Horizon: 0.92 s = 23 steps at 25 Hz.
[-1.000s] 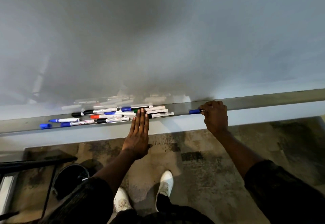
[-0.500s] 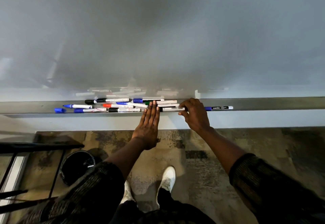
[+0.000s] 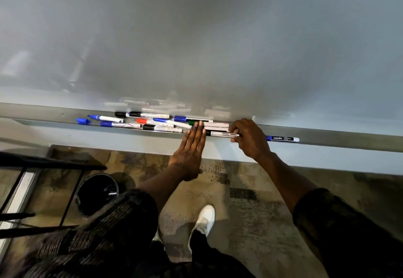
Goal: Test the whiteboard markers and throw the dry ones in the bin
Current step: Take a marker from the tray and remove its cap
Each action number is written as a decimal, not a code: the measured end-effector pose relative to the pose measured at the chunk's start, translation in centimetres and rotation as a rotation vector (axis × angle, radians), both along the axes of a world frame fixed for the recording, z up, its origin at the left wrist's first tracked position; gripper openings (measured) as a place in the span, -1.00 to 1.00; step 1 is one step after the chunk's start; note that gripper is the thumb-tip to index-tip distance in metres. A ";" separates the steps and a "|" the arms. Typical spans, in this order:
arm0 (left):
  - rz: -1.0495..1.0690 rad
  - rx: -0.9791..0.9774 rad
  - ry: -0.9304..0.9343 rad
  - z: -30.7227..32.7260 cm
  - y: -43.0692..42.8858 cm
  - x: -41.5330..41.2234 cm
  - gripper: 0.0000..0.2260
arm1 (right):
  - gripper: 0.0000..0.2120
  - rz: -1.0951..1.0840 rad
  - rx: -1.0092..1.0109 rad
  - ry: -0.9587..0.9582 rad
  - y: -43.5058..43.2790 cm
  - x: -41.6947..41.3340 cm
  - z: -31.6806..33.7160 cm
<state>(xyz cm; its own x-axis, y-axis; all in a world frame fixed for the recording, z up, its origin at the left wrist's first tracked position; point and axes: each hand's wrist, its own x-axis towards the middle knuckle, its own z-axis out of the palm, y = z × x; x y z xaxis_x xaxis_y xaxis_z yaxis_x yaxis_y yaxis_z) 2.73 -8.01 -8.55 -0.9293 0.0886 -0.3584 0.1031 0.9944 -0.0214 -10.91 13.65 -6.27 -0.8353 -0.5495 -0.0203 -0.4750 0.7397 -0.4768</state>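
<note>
Several whiteboard markers [image 3: 152,122] with blue, black, red and green caps lie in a heap on the metal tray [image 3: 349,140] under the whiteboard [image 3: 196,37]. My left hand [image 3: 192,149] lies flat with straight fingers, its tips touching the heap's right end. My right hand [image 3: 248,138] curls its fingers around the end of a black-capped marker [image 3: 222,134] that rests on the tray. A blue-capped marker [image 3: 282,138] lies alone on the tray to the right of my right hand. A loose blue cap [image 3: 83,121] sits at the far left.
A black round bin [image 3: 97,192] stands on the patterned floor at lower left, partly behind a black metal frame [image 3: 43,164]. My white shoes [image 3: 205,218] are below the tray.
My right hand let go of the blue-capped marker at the right, moved left, and closed its fingers on the black-capped marker. My left hand stayed flat at the heap.
</note>
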 end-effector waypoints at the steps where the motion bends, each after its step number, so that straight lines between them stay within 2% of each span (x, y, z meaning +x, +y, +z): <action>1: 0.001 0.001 0.001 0.0 0.0 0.0 0.26 | -0.68 0.008 0.003 -0.015 0.2 -0.2 0.2; 5: -0.001 0.018 0.013 -0.4 -0.2 0.0 0.26 | -0.80 0.023 0.022 0.003 1.7 -0.8 0.9; 9: -0.011 0.025 0.028 -0.7 -0.4 0.1 0.25 | -0.83 0.010 0.023 0.086 3.1 -0.4 2.1; 12: -0.031 0.023 0.038 -0.6 -0.4 0.1 0.26 | -0.84 -0.077 -0.091 0.052 3.0 1.1 3.3; 15: -0.042 0.061 0.051 -0.7 -0.6 0.0 0.22 | -0.82 -0.228 -0.285 -0.078 2.0 3.3 3.9; 17: -0.046 0.130 0.069 -0.3 -1.0 0.2 0.18 | -0.82 -0.330 -0.406 -0.178 1.1 5.0 4.3; 20: -0.044 0.247 0.136 0.8 -1.4 1.6 0.11 | -0.83 -0.413 -0.433 -0.274 -0.5 7.7 4.9; 21: -0.025 0.323 0.166 1.2 -1.2 2.4 0.07 | -0.82 -0.423 -0.427 -0.300 -1.0 8.6 4.9; 23: 0.110 0.633 0.213 2.5 -0.6 4.4 -0.04 | -0.84 -0.418 -0.427 -0.352 -2.3 10.3 5.0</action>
